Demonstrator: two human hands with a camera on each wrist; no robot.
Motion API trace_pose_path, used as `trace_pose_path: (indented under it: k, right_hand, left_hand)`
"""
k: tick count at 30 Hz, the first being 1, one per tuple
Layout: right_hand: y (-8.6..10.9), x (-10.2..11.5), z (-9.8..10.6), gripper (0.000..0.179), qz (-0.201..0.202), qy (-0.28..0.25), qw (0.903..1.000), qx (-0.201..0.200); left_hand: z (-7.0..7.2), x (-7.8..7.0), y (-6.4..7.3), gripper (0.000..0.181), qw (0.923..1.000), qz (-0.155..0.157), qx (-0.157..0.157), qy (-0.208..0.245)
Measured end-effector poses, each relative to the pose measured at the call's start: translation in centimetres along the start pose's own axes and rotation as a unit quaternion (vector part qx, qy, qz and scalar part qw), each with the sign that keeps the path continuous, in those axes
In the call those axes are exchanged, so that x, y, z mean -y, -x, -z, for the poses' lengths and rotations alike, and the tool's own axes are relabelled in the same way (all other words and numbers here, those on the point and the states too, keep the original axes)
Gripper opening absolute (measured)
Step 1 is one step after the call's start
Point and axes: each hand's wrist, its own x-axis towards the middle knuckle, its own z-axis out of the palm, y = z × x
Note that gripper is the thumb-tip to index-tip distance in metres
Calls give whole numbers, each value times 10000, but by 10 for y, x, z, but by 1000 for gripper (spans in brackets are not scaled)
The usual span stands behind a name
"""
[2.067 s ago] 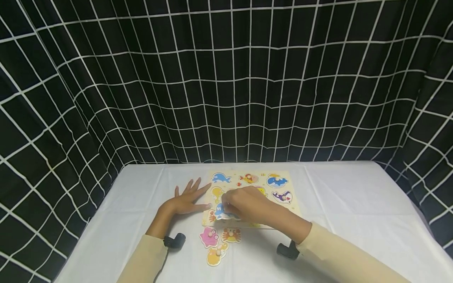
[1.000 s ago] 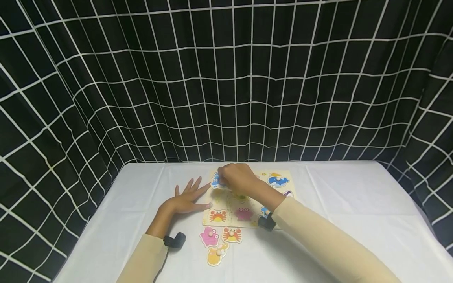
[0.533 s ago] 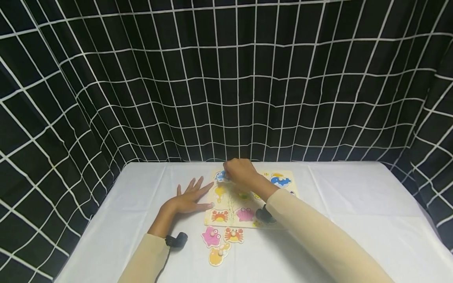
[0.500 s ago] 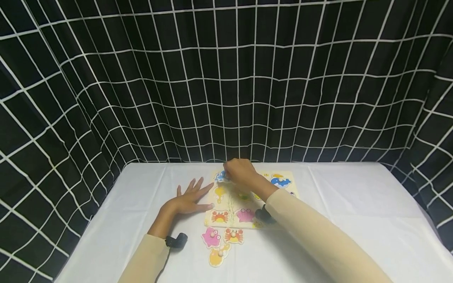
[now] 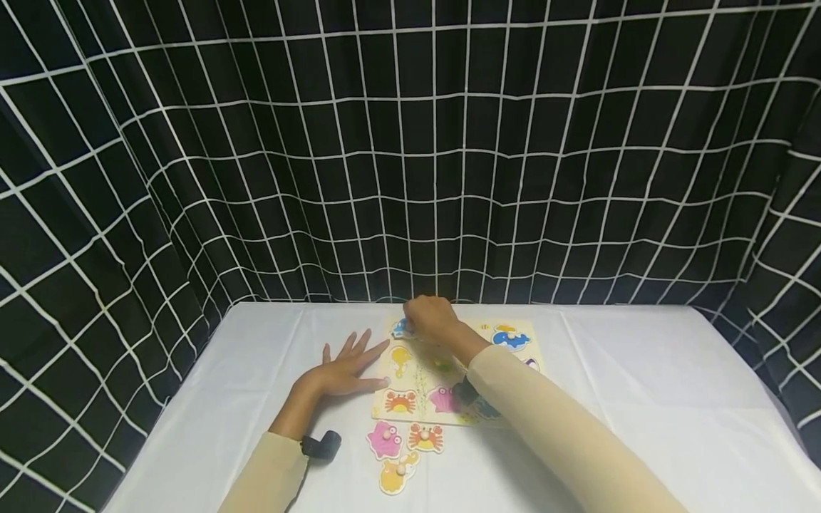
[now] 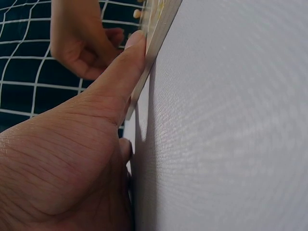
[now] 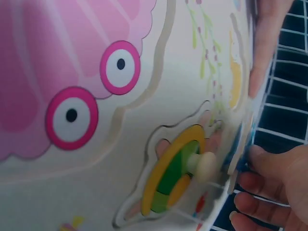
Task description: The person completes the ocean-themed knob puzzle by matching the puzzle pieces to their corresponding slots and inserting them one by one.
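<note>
A pale wooden puzzle board (image 5: 400,383) with sea-animal pictures lies on the white table. At its far left corner my right hand (image 5: 432,320) pinches a blue dolphin puzzle piece (image 5: 399,330), held over the recess there and mostly hidden by the fingers. In the right wrist view the fingers (image 7: 262,161) meet the piece's blue edge, past a green turtle piece (image 7: 168,178) with a round knob. My left hand (image 5: 340,374) lies spread at the board's left side. Its thumb (image 6: 130,57) presses on the board's edge in the left wrist view.
In front of the board lie three loose knobbed pieces: a pink shell-like one (image 5: 384,439), an orange crab (image 5: 425,437) and a yellow-orange one (image 5: 393,477). A blue whale piece (image 5: 509,340) sits in the board's far right. A black gridded curtain (image 5: 436,178) surrounds the table.
My right hand has carried the blue dolphin piece from the board's front left to its far left corner, barely moving in the last half second. The left hand stays put.
</note>
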Motion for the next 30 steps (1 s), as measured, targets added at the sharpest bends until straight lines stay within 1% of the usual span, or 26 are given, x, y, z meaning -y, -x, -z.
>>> trace_pose_path:
  k: [5, 8, 15, 20, 22, 23, 29, 30]
  right_hand:
    - [-1, 0, -4, 7, -183, -68, 9997, 173]
    - [-2, 1, -6, 9, -260, -68, 9994, 201]
    - [-9, 1, -7, 6, -77, -148, 9997, 160]
    - [-11, 1, -8, 4, 45, -177, 9997, 163]
    - [-11, 0, -9, 4, 46, -192, 9997, 164]
    - [-11, 0, -9, 4, 32, -223, 9996, 150]
    - [-11, 0, -9, 6, -86, -437, 9988, 207]
    - [-11, 1, -8, 5, -90, -432, 9987, 251]
  left_hand:
    - [-2, -1, -1, 83, 10000, -23, 14, -50]
    - [-2, -2, -1, 84, 10000, -9, 22, -52]
    - [2, -2, 2, 85, 10000, 35, -5, -72]
    - [1, -1, 1, 85, 10000, 49, -3, -84]
    - [0, 0, 0, 87, 10000, 39, -14, -50]
    - [-3, 4, -2, 88, 10000, 2, -61, -32]
    - [-1, 2, 0, 89, 10000, -25, -58, 20]
    - [2, 0, 2, 90, 10000, 22, 16, 28]
